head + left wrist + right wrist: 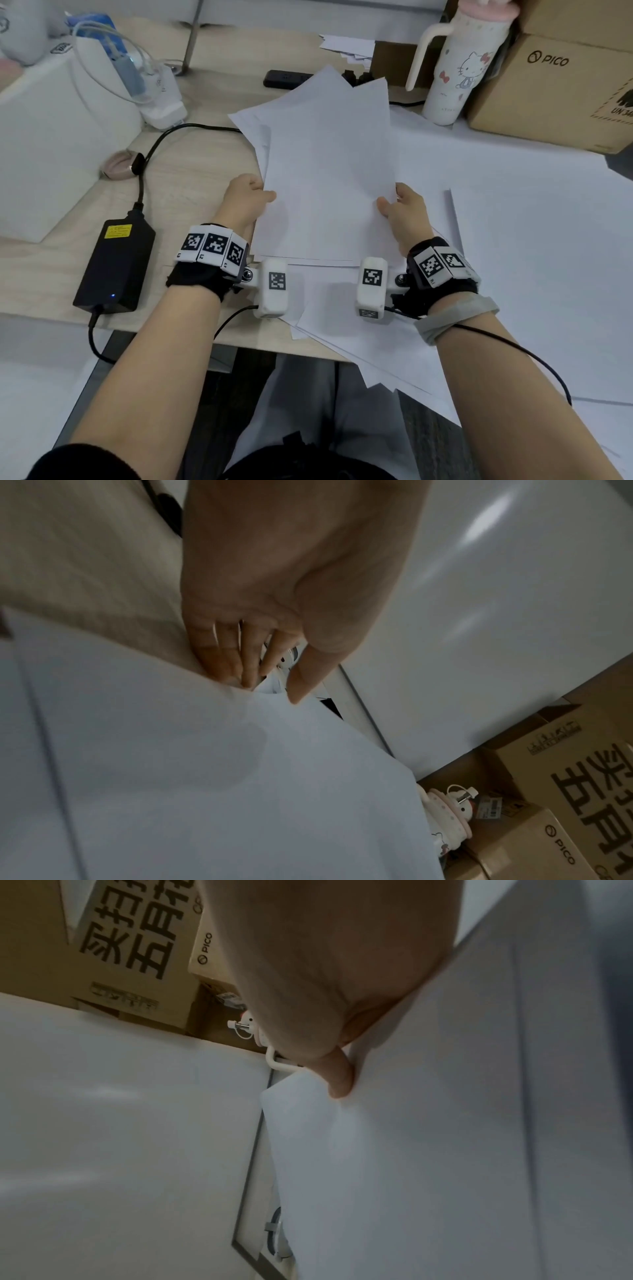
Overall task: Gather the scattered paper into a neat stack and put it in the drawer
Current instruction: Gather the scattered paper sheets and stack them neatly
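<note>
A loose bundle of white paper sheets (325, 164) is lifted off the desk in the middle of the head view, its far edges fanned and uneven. My left hand (248, 197) grips its left edge, thumb on top and fingers underneath. In the left wrist view the left hand (267, 669) pinches the paper (205, 777) the same way. My right hand (402, 205) grips the right edge; the right wrist view shows the right hand (335, 1069) with its thumb on the paper (428, 1150). More sheets (513, 257) lie scattered on the desk below and to the right. No drawer is visible.
A black power brick (114, 265) and its cable lie at the left. A white box (51, 144) and a white charger (161, 102) stand further back left. A white tumbler (459, 68) and a cardboard box (555, 85) stand at the back right. The desk's front edge (239, 339) is close.
</note>
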The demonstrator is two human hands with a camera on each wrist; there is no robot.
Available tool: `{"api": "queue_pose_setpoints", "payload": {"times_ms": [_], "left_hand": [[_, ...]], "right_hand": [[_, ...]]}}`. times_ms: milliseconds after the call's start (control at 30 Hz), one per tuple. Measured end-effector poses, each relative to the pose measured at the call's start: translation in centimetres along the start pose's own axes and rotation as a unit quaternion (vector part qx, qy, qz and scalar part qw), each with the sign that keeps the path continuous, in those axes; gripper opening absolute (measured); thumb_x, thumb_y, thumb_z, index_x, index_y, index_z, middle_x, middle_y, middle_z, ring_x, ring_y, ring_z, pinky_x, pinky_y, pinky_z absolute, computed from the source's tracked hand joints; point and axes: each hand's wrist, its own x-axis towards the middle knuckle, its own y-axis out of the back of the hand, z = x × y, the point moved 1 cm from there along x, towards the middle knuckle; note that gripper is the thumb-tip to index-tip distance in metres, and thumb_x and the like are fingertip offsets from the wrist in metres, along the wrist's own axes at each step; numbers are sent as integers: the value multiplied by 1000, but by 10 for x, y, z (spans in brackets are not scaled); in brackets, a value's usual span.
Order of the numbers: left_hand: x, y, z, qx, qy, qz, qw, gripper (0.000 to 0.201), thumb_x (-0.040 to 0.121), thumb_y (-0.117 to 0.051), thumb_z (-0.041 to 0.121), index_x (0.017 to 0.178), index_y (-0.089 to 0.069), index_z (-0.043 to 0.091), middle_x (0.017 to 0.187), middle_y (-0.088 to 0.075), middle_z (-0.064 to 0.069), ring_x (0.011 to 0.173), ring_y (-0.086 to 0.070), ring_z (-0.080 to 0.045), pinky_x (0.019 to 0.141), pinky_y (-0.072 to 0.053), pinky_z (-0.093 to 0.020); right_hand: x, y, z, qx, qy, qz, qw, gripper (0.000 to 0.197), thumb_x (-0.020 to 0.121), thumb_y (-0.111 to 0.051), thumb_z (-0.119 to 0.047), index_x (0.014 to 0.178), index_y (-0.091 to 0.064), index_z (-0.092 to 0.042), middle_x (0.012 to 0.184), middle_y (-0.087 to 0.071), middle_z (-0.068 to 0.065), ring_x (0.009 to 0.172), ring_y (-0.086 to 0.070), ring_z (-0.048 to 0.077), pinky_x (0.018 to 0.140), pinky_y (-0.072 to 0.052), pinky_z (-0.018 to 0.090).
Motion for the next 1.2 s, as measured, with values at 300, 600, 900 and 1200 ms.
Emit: {"api": "queue_pose_setpoints", "payload": {"times_ms": [300,600,900,1200], "left_hand": [[-37,6,14,-131,-79,62,986,17,94,-54,11,111,-54,12,101,-64,-3,87,-62,-13,75,-50,-22],[-89,4,47,-264,-228,62,935,35,87,-42,-15,100,-49,17,87,-66,4,74,-64,-1,72,-50,-17],[-123,-11,36,-312,-204,1,928,27,78,-56,0,103,-51,10,91,-65,-1,83,-64,-12,75,-51,-23],[-128,-15,28,-309,-192,9,931,20,80,-58,3,94,-54,17,88,-66,3,84,-64,-12,78,-50,-25]], "right_hand": [[-57,14,-12,127,101,5,987,27,92,-44,5,101,-57,-18,105,-65,4,94,-62,17,89,-50,31],[-88,41,-30,179,171,18,969,20,94,-47,3,109,-54,-9,110,-63,9,103,-61,20,95,-49,36],[-112,51,-27,226,157,41,960,23,86,-63,-5,108,-57,-6,101,-66,6,91,-64,15,82,-52,27],[-122,43,-20,223,124,41,966,24,85,-65,1,104,-61,-12,103,-68,7,94,-66,17,84,-53,27]]}}
